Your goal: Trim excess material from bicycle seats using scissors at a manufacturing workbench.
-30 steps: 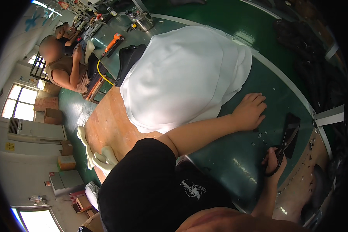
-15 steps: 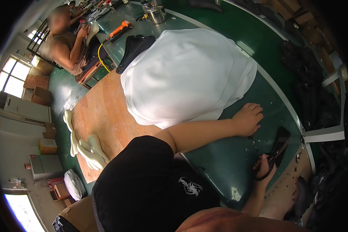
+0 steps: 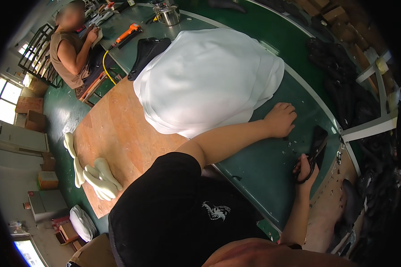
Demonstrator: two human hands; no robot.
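My right hand (image 3: 304, 169) is closed round the black handles of a pair of scissors (image 3: 314, 161), at the right edge of the green tabletop. A dark flat piece (image 3: 319, 137) lies by the blades; where one ends and the other begins is hard to make out. Across the table reaches my left arm, and my left hand (image 3: 280, 120) rests there with its fingers curled. A small dark bit shows beneath it, but what the fingers hold is hidden. Beyond that arm sits a large heap of white smooth sheets (image 3: 209, 80).
Cream-coloured shaped pieces (image 3: 100, 178) lie on the wooden board (image 3: 120, 120) at left. Behind the heap are a black saddle-like piece (image 3: 149, 53), an orange power tool (image 3: 128, 34) and a metal pot (image 3: 167, 15). A co-worker (image 3: 71, 53) sits at far left. Small scraps dot the table.
The whole view has shifted slightly, so the table and heap sit further left and up. My right hand still grips the scissors, and my left hand still rests on the table.
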